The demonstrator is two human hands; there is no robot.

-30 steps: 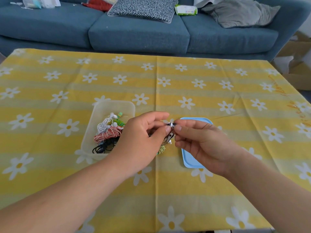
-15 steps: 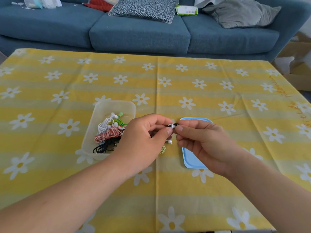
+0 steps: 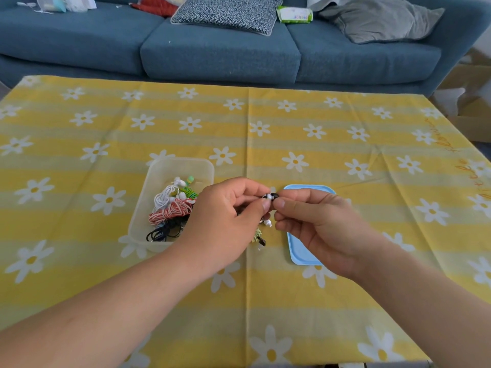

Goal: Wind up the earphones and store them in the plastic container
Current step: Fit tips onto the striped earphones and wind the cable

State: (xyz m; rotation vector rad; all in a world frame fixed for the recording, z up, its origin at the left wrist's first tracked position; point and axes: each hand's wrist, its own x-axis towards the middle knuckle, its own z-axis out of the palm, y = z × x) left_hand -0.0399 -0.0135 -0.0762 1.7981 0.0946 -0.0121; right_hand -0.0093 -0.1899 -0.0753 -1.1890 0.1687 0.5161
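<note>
My left hand (image 3: 220, 221) and my right hand (image 3: 318, 224) meet above the table's middle, both pinching a black-and-white earphone (image 3: 270, 196). A second earbud (image 3: 267, 222) dangles just below the fingers, and a greenish cord end (image 3: 258, 238) hangs under my left hand. The rest of that cord is hidden in my left palm. The clear plastic container (image 3: 159, 171) sits left of my hands and holds wound earphones: white (image 3: 166, 196), red-and-white (image 3: 172, 212), black (image 3: 164, 231) and green (image 3: 191, 192).
A light blue lid (image 3: 300, 251) lies flat under my right hand. The table wears a yellow daisy cloth (image 3: 265, 134). A blue sofa (image 3: 220, 51) with cushions stands behind it. Cardboard boxes (image 3: 475, 102) sit at the far right.
Both hands have lifted slightly, and the earbud pinched between the fingertips now sits higher. The second earbud has swung lower beneath them.
</note>
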